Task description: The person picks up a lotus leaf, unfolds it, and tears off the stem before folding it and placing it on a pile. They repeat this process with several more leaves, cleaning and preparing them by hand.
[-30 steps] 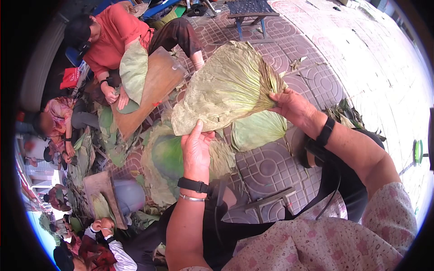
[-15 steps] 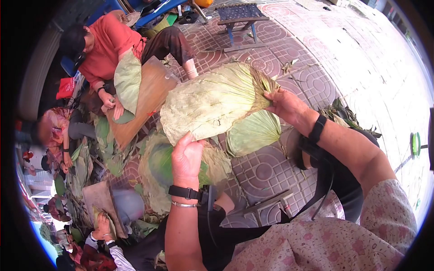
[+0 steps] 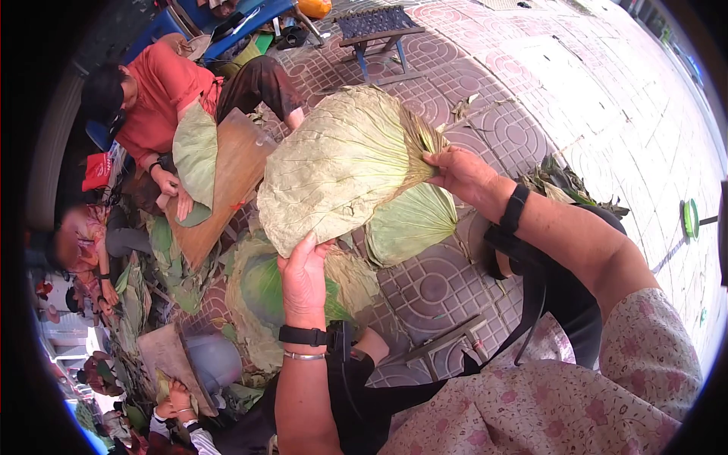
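We hold the big dried leaf [image 3: 341, 163] up in the air between our hands, its long axis running from lower left to upper right. Our right hand [image 3: 455, 171] pinches the gathered stem end, fingers closed; our left hand [image 3: 303, 277] grips the broad lower edge from beneath.

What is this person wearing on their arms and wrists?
Both forearms are bare. The left hand has a black band on its wrist with a thin silver bangle just below it. The right hand has a black wristband too. The right upper arm wears a short pale sleeve printed with small pink flowers.
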A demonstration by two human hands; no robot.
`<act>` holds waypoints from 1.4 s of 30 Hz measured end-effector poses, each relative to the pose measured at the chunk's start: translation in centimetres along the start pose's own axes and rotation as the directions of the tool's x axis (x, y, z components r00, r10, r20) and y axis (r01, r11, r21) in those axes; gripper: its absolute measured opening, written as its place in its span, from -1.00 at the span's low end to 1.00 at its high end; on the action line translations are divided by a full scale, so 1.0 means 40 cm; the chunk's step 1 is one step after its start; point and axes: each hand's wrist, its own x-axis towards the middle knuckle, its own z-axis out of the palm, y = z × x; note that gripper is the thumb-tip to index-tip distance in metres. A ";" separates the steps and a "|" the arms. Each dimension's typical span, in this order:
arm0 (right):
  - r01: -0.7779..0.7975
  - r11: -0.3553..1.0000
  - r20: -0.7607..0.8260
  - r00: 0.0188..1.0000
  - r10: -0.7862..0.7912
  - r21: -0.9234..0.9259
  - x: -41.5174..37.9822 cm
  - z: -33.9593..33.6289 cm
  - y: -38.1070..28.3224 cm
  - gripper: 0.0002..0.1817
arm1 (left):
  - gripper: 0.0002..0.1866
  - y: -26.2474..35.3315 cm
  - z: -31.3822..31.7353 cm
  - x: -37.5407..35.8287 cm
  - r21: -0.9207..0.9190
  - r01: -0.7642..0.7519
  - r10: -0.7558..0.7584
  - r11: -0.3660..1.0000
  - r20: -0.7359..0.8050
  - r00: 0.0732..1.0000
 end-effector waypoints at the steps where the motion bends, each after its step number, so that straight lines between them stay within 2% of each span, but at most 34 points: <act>1: -0.008 1.000 -0.028 1.000 0.008 0.012 -0.007 0.010 -0.002 -0.78 | -0.50 -0.001 -0.007 0.001 -0.024 0.016 -0.016 1.000 -0.002 1.000; 6: -0.069 0.996 -0.029 0.997 0.067 -0.051 0.001 -0.009 0.010 -0.81 | -0.49 -0.004 -0.019 0.008 -0.073 0.088 -0.090 0.994 -0.033 0.995; 9: -0.083 0.996 -0.033 0.996 0.082 -0.019 0.021 -0.025 0.022 -0.80 | -0.51 -0.004 0.011 -0.008 0.009 0.073 -0.072 0.997 -0.037 0.997; 12: -0.096 0.995 -0.063 0.993 0.098 0.022 0.043 -0.043 0.030 -0.78 | -0.55 -0.022 -0.010 -0.009 0.001 0.105 -0.105 0.994 0.068 0.992; 17: -0.039 0.998 -0.102 0.994 0.043 0.040 0.065 -0.072 0.032 -0.76 | -0.64 -0.036 -0.008 -0.009 0.073 0.156 -0.152 0.985 -0.060 0.987; 20: -0.006 1.000 -0.050 0.999 0.007 0.003 0.056 -0.072 0.031 -0.76 | -0.69 -0.042 -0.013 -0.010 0.085 0.208 -0.197 0.974 -0.131 0.972; 23: 0.047 0.998 -0.126 0.991 -0.051 -0.036 0.042 -0.041 0.031 -0.73 | -0.74 -0.042 -0.021 -0.018 0.130 0.265 -0.243 0.956 -0.162 0.956; 27: 0.140 0.986 -0.117 0.982 -0.151 -0.095 0.041 -0.035 0.032 -0.70 | -0.75 -0.066 -0.043 -0.031 0.156 0.402 -0.367 0.902 -0.212 0.906; 30: 0.146 0.980 -0.096 0.983 -0.159 -0.134 0.058 -0.049 0.033 -0.69 | -0.68 -0.082 -0.051 -0.036 0.209 0.544 -0.495 0.813 -0.244 0.834; 33: 0.093 0.982 -0.061 0.993 -0.104 -0.167 0.062 -0.066 0.021 -0.66 | -0.47 -0.102 -0.073 -0.031 0.263 0.454 -0.418 0.851 -0.184 0.890; 36: 0.022 0.977 -0.024 0.999 -0.028 -0.213 0.055 -0.074 0.015 -0.64 | -0.24 -0.085 -0.086 -0.001 0.233 0.421 -0.362 0.877 -0.257 0.896; 39: -0.024 0.961 0.048 0.998 0.039 -0.276 0.039 -0.058 0.011 -0.66 | -0.08 -0.056 -0.086 0.017 0.369 0.414 -0.230 0.832 -0.449 0.863; 40: -0.039 0.967 0.069 0.996 0.058 -0.253 0.027 -0.043 0.007 -0.69 | -0.05 -0.048 -0.085 0.018 0.385 0.372 -0.189 0.845 -0.435 0.880; 42: -0.063 0.949 0.122 0.987 0.105 -0.310 0.031 -0.050 0.010 -0.71 | -0.05 -0.048 -0.105 0.027 0.313 0.319 -0.209 0.894 -0.337 0.918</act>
